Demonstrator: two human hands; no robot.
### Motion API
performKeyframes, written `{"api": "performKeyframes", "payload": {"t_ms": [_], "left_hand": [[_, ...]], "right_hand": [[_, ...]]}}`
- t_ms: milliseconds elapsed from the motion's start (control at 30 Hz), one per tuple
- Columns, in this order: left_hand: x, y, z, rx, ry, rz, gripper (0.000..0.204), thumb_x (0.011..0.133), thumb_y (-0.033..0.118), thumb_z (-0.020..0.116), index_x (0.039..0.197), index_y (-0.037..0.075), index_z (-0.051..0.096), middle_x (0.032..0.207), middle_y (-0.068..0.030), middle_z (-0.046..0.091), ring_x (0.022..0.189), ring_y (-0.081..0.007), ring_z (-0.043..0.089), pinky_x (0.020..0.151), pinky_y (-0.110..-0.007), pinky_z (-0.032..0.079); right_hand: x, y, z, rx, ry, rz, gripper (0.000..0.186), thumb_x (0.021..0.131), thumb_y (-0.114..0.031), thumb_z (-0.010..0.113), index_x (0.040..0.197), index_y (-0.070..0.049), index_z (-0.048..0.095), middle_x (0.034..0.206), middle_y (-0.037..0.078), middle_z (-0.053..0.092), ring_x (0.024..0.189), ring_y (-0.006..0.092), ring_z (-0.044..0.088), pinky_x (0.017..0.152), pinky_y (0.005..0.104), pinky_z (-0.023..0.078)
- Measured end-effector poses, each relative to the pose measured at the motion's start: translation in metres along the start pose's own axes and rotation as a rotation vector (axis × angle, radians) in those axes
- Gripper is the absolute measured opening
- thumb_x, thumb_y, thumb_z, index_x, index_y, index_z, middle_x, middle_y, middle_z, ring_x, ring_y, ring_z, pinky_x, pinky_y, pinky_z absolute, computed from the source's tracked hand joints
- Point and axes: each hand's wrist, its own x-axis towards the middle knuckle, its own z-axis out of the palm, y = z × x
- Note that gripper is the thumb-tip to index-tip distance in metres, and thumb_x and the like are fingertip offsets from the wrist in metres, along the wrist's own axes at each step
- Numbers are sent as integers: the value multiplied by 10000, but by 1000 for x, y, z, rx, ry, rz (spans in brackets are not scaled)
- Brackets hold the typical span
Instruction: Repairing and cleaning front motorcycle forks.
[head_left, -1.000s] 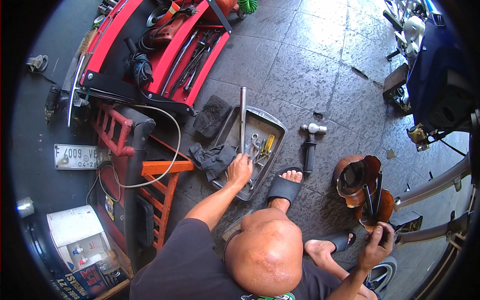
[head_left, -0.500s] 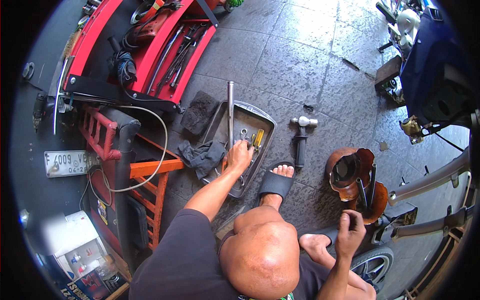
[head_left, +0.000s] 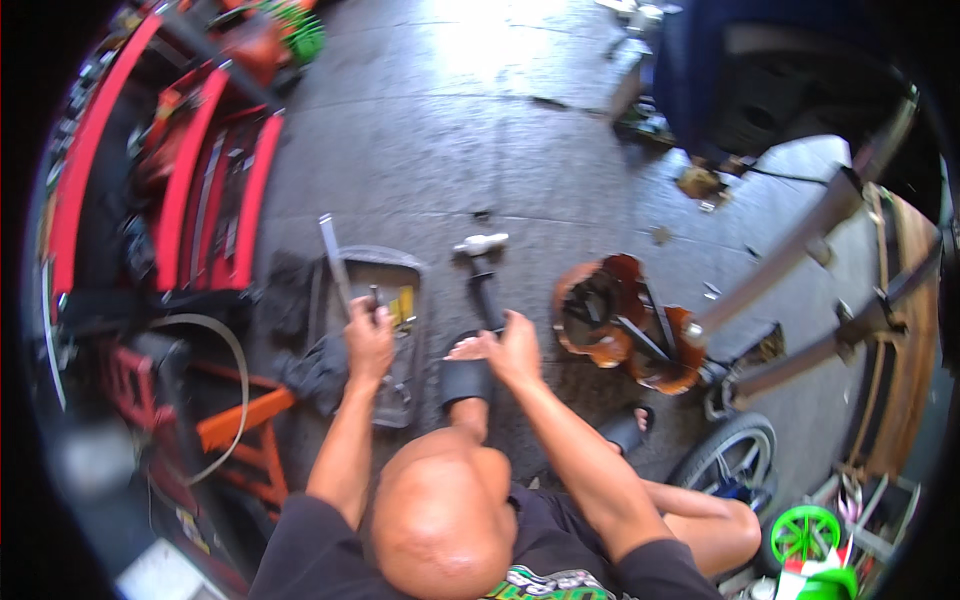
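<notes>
My left hand (head_left: 368,338) is closed over the metal tray (head_left: 421,300). A short wrench (head_left: 376,294), blurred, sticks up from its fingers. A long metal tube (head_left: 333,252) leans out of the tray beside those fingers, and a yellow-handled tool (head_left: 402,305) lies to their right. My right hand (head_left: 515,350) reaches down by my sandalled foot, thumb and fingers apart at the grip end of a hammer (head_left: 484,290). The hammer lies on the floor, its head (head_left: 480,243) pointing away from me. Whether the hand touches the grip is unclear.
A rusty, broken-open metal shell (head_left: 668,376) with dark tubes stands to the right. Beyond it are fork tubes (head_left: 775,260) and a wheel (head_left: 728,450). At the left stand a red tool chest (head_left: 180,190) and an orange metal frame (head_left: 245,418). A dark rag (head_left: 318,372) lies beside the tray.
My view has swung right, so the tray and hammer sit farther left in it. My right hand has moved from beside the rusty shell to the hammer's grip. My left hand stays at the tray.
</notes>
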Motion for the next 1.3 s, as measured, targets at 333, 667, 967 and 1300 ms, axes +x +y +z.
{"api": "performKeyframes", "payload": {"t_ms": [333, 667, 967, 1300], "left_hand": [[-11, 203, 84, -430, -841, 302, 199, 932, 149, 618, 1017, -28, 650, 870, -74, 648, 842, -146, 595, 765, -323, 496], [-27, 261, 152, -620, -1143, 180, 217, 897, 178, 606, 959, -24, 657, 849, -65, 644, 809, -121, 595, 738, -306, 498], [-44, 288, 178, -492, -1043, 492, 481, 1012, 389, 440, 1198, -55, 452, 910, -304, 674, 914, -503, 639, 853, -514, 490], [-73, 299, 199, -443, -864, 625, 686, 972, 627, 449, 1321, 37, 483, 1080, -259, 632, 970, -417, 658, 810, -490, 516]], "right_hand": [[57, -2, 28, 7, -290, 100, 488, 900, -222, 678, 1280, 6, 475, 1131, 222, 614, 1118, 290, 602, 969, 423, 489], [-76, 36, -60, 585, -362, 91, 512, 913, -342, 651, 1192, 81, 581, 1083, 235, 653, 1040, 243, 615, 901, 368, 483], [-230, 59, -200, 1010, -613, 324, 513, 880, -278, 665, 1253, 53, 544, 1027, 118, 643, 1019, 190, 624, 885, 327, 489], [-251, 6, -262, 449, 164, 542, 330, 870, -183, 737, 1078, 16, 576, 837, 39, 620, 735, 164, 579, 674, 308, 492]]}}
